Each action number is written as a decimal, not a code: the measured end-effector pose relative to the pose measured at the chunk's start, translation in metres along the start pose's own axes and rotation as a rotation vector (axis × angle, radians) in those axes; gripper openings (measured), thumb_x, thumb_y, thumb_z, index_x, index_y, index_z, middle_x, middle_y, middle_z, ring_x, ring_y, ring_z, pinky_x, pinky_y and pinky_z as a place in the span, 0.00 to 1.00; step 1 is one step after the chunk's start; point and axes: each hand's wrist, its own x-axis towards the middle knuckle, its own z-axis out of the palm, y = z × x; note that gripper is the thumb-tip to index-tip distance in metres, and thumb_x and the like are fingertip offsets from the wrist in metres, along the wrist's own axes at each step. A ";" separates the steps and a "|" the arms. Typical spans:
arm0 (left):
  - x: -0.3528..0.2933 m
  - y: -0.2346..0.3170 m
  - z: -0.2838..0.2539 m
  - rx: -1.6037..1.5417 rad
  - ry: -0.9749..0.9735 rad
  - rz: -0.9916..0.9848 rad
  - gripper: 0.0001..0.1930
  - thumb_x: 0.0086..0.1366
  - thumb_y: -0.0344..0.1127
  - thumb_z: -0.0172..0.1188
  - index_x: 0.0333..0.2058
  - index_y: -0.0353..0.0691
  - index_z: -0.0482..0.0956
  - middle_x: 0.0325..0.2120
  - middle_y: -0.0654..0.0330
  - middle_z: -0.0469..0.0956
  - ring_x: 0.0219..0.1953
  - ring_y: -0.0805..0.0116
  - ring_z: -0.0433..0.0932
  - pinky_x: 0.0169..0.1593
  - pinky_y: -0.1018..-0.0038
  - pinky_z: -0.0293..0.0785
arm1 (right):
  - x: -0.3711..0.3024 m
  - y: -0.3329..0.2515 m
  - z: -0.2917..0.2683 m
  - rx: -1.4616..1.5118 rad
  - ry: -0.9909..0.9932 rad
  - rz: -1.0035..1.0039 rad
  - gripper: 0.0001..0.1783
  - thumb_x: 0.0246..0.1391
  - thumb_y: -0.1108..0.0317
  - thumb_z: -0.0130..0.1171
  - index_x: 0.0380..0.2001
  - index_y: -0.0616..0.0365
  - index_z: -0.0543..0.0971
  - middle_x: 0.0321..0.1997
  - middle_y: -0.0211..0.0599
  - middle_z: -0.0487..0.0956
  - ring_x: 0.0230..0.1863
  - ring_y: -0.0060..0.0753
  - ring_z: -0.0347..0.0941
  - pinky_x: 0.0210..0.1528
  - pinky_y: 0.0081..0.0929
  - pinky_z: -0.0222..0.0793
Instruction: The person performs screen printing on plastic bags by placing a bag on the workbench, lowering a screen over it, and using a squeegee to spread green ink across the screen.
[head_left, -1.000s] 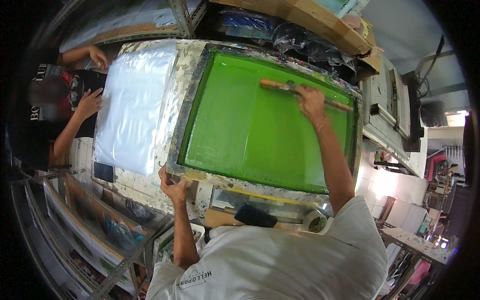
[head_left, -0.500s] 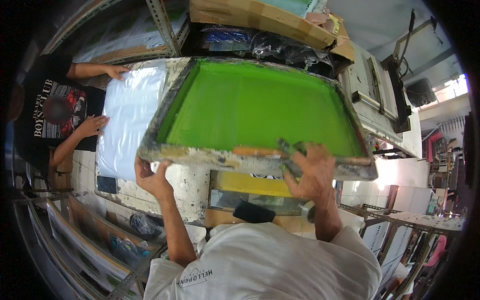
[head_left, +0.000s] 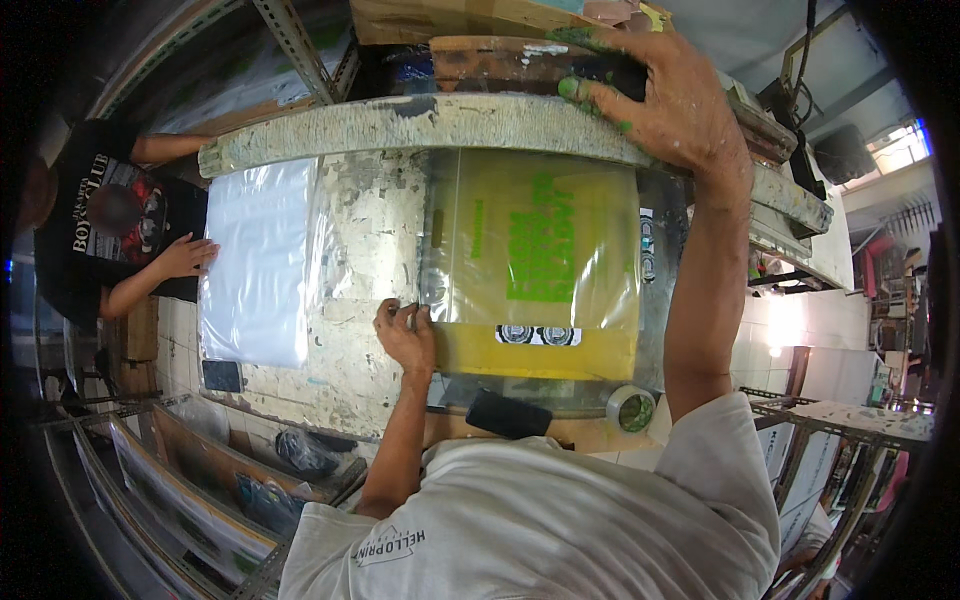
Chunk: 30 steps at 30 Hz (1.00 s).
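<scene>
The screen printing frame [head_left: 430, 125] is tilted up, its pale, crusted edge facing me across the far side of the table. At that edge my right hand [head_left: 670, 100], its fingertips stained green, grips a brown wooden squeegee [head_left: 500, 65]. The palm lies against the frame's edge. Below, a clear plastic bag [head_left: 540, 235] with green print lies over a yellow sheet [head_left: 470, 350]. My left hand [head_left: 407, 338] has its fingers curled at the bag's near left edge, seeming to pinch it. The frame's green mesh is hidden from view.
A co-worker's hand [head_left: 188, 257] rests by a stack of whitish plastic bags [head_left: 260, 260] at the left. A black phone [head_left: 508, 413] and a tape roll [head_left: 631, 409] sit at the table's near edge. Racks [head_left: 170, 490] stand near left.
The frame has swung up and away from me, uncovering the printed bag. My right hand went far with the squeegee; my left hand left the frame and moved right to the bag's edge.
</scene>
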 end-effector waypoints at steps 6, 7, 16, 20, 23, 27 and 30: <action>0.009 0.027 0.005 -0.358 0.076 -0.111 0.05 0.62 0.27 0.59 0.32 0.31 0.77 0.24 0.53 0.78 0.26 0.62 0.77 0.31 0.68 0.72 | 0.005 0.003 0.003 -0.002 -0.027 0.093 0.26 0.46 0.55 0.68 0.47 0.57 0.80 0.45 0.48 0.80 0.48 0.48 0.75 0.52 0.38 0.68; 0.014 0.033 0.001 -0.422 0.088 -0.143 0.04 0.63 0.27 0.58 0.32 0.31 0.77 0.24 0.53 0.77 0.26 0.63 0.77 0.31 0.69 0.72 | 0.007 0.001 0.001 0.063 -0.037 0.058 0.24 0.45 0.57 0.66 0.44 0.59 0.81 0.42 0.47 0.81 0.44 0.48 0.75 0.50 0.38 0.70; 0.087 -0.008 -0.056 -0.722 0.284 -0.276 0.04 0.67 0.29 0.56 0.34 0.35 0.74 0.28 0.61 0.76 0.25 0.77 0.74 0.24 0.83 0.66 | 0.019 -0.004 -0.012 0.088 -0.127 0.115 0.21 0.44 0.56 0.65 0.39 0.60 0.83 0.41 0.47 0.80 0.48 0.47 0.72 0.54 0.40 0.67; 0.107 -0.079 -0.098 -0.679 0.429 -0.260 0.05 0.66 0.30 0.58 0.35 0.34 0.75 0.28 0.61 0.76 0.25 0.77 0.75 0.24 0.83 0.69 | 0.019 -0.005 -0.012 0.097 -0.112 0.063 0.22 0.45 0.55 0.65 0.41 0.58 0.83 0.41 0.45 0.80 0.46 0.45 0.73 0.53 0.40 0.68; 0.112 -0.134 -0.131 -0.611 0.533 -0.263 0.04 0.65 0.29 0.58 0.35 0.34 0.74 0.28 0.61 0.76 0.26 0.76 0.75 0.26 0.82 0.69 | 0.011 0.020 0.003 0.019 -0.007 0.064 0.26 0.47 0.55 0.66 0.47 0.56 0.80 0.47 0.47 0.79 0.50 0.46 0.73 0.55 0.37 0.67; 0.113 -0.187 -0.174 -0.519 0.697 -0.310 0.06 0.66 0.30 0.57 0.37 0.33 0.74 0.29 0.61 0.75 0.25 0.74 0.74 0.27 0.81 0.71 | 0.011 0.031 0.004 0.032 -0.080 0.115 0.29 0.49 0.54 0.66 0.53 0.57 0.77 0.55 0.48 0.75 0.55 0.43 0.71 0.59 0.34 0.63; 0.100 -0.204 -0.187 0.212 0.981 -0.318 0.13 0.66 0.35 0.59 0.42 0.29 0.74 0.33 0.52 0.76 0.34 0.58 0.75 0.42 0.66 0.73 | 0.008 0.031 0.009 0.097 -0.039 0.198 0.28 0.51 0.55 0.66 0.52 0.59 0.77 0.55 0.47 0.74 0.56 0.41 0.70 0.59 0.34 0.63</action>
